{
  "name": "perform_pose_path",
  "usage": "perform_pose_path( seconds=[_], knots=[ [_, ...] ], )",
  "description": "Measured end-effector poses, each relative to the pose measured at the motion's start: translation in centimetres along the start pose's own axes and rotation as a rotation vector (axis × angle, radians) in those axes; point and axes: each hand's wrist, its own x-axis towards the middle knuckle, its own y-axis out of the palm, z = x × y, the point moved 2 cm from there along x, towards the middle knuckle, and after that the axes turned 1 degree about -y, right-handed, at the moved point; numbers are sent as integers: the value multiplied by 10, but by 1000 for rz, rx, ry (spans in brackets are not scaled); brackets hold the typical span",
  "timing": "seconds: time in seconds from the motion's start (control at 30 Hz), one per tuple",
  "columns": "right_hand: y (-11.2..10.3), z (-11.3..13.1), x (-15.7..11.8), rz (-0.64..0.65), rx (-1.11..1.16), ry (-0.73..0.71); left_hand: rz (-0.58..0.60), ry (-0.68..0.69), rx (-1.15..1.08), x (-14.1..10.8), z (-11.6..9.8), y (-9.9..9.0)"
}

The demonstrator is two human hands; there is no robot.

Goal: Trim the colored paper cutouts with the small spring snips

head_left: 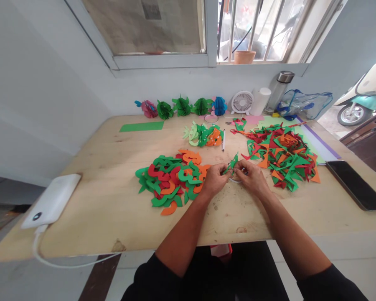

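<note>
Over the middle of the table, my left hand (pixel 216 179) pinches a small green paper piece (pixel 232 163) with pale specks. My right hand (pixel 251 176) closes its fingertips on the same piece from the other side. Part of a white rounded thing (pixel 235 180) shows beneath my hands; its kind is hidden. Just left of my left hand lies a heap of curved paper cut-outs (pixel 171 179) in green, red and orange. To the right of my right hand, a pile of pointed paper scraps (pixel 283 156) has the same colours.
Folded paper figures (pixel 183 106) line the wall, with more paper figures (pixel 203 134) and a pen (pixel 223 140) nearer. Behind stand a small fan (pixel 242 102) and a glass bottle (pixel 277 93). A phone (pixel 357 184) lies right, a white power bank (pixel 52 200) with cable left.
</note>
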Motion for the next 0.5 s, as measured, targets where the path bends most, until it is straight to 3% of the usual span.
perform_pose_path(
  seconds=[0.5],
  knots=[
    [2,-1,1,-55,28,44,-38,-24,43,-1,-8,-1]
  ],
)
